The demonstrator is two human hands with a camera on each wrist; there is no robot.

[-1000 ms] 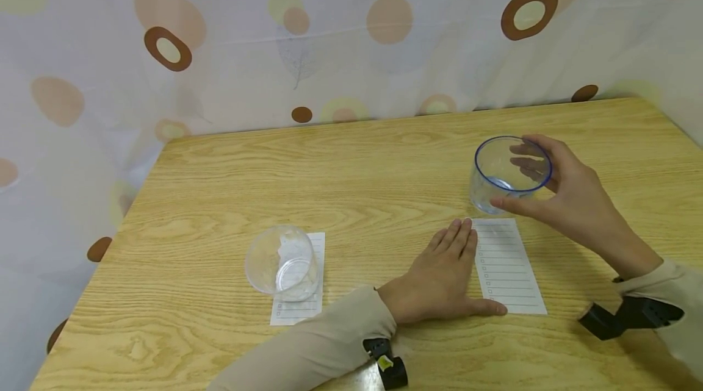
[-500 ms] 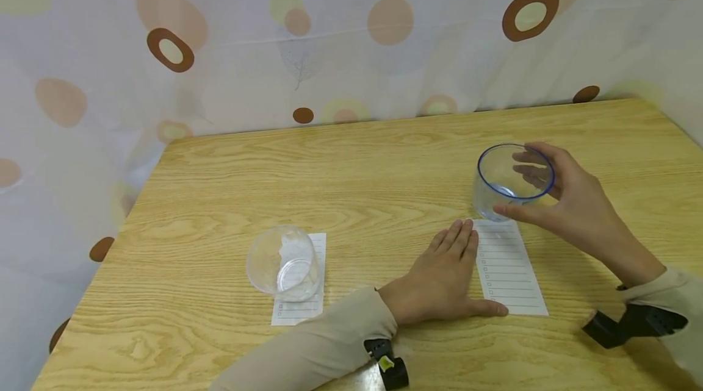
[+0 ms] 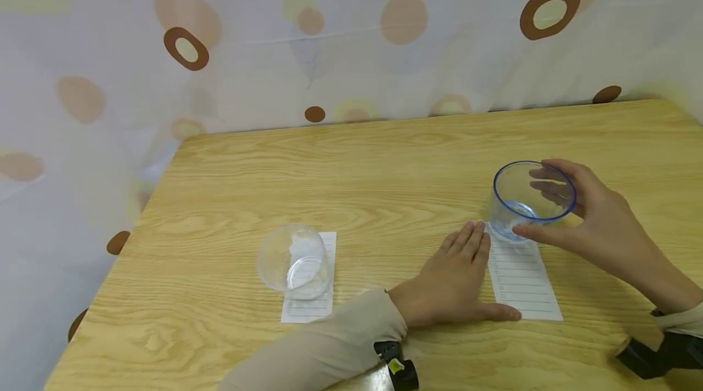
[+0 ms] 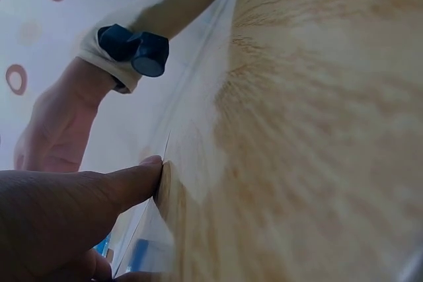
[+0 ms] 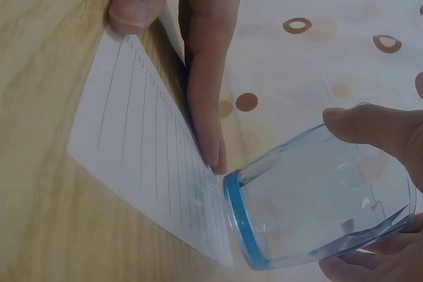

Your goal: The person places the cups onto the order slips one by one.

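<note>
In the head view, my right hand (image 3: 609, 229) grips a clear plastic cup (image 3: 501, 215) with a blue rim, thumb in front and fingers behind. The cup overlaps the far end of a lined checklist slip (image 3: 524, 281). In the right wrist view, the blue-banded end of the cup (image 5: 317, 196) is close to the slip's end; contact is unclear. My left hand (image 3: 453, 281) lies flat with straight fingers, fingertips and thumb along the slip's left edge. The left wrist view shows the left thumb (image 4: 132, 183) on the wooden surface.
Farther left, another clear cup (image 3: 269, 263) stands on a second lined slip (image 3: 309, 313), which shows partly through it. The wooden table (image 3: 340, 177) ends at a patterned curtain (image 3: 351, 61) behind and on the left. Dark cameras are strapped to both wrists.
The right hand has brought the cup down and toward the near side, over the slip's far end. The left hand keeps its place on the slip. The head view has shifted slightly.
</note>
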